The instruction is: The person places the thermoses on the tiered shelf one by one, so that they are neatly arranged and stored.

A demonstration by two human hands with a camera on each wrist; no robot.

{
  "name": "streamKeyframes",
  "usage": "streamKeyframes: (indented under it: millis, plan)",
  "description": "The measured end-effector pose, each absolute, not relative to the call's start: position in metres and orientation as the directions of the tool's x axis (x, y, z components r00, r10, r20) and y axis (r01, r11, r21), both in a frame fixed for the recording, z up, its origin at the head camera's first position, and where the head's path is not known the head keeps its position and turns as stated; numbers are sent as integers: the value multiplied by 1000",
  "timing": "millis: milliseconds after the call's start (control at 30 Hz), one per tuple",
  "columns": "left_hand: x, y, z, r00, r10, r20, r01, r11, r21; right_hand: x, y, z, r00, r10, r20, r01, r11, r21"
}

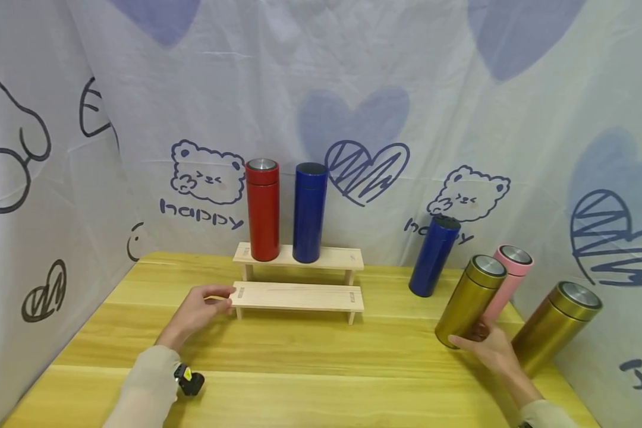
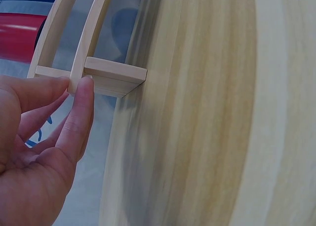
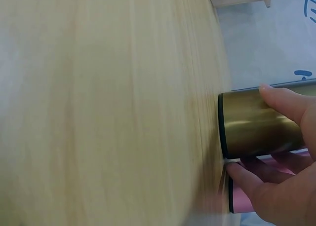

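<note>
Between fingers and thumb, the right hand (image 1: 493, 349) is grasping a gold flask (image 1: 469, 302); the left hand (image 1: 197, 310) is pinching the front shelf (image 1: 296, 296).

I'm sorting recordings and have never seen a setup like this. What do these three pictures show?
There is no machine: these are a person's bare left hand and right hand. The wide picture comes from a camera worn on the head; the closer two come from cameras on each wrist. On the yellow wood-grain table stand a low, pale wooden front rack and a similar rear rack, which bears a red cylindrical flask and a blue cylindrical flask. To the right are a second blue flask, a pink cylindrical flask and a gold cylindrical flask. The left hand pinches the front rack's left end; the right hand grips another gold flask.
</note>
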State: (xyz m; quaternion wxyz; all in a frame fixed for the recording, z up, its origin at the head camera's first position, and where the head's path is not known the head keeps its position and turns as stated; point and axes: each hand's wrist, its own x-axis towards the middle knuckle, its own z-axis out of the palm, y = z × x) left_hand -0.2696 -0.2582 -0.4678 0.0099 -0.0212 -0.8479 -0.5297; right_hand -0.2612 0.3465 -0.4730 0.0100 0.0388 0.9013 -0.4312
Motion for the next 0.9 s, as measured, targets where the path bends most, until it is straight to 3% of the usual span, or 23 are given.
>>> streamKeyframes:
  millis: [900]
  plan:
    - [-271, -257, -467, -1000, 16, 23, 28, 438, 899, -263, 344, -475, -994, 94, 54, 19, 643, -765]
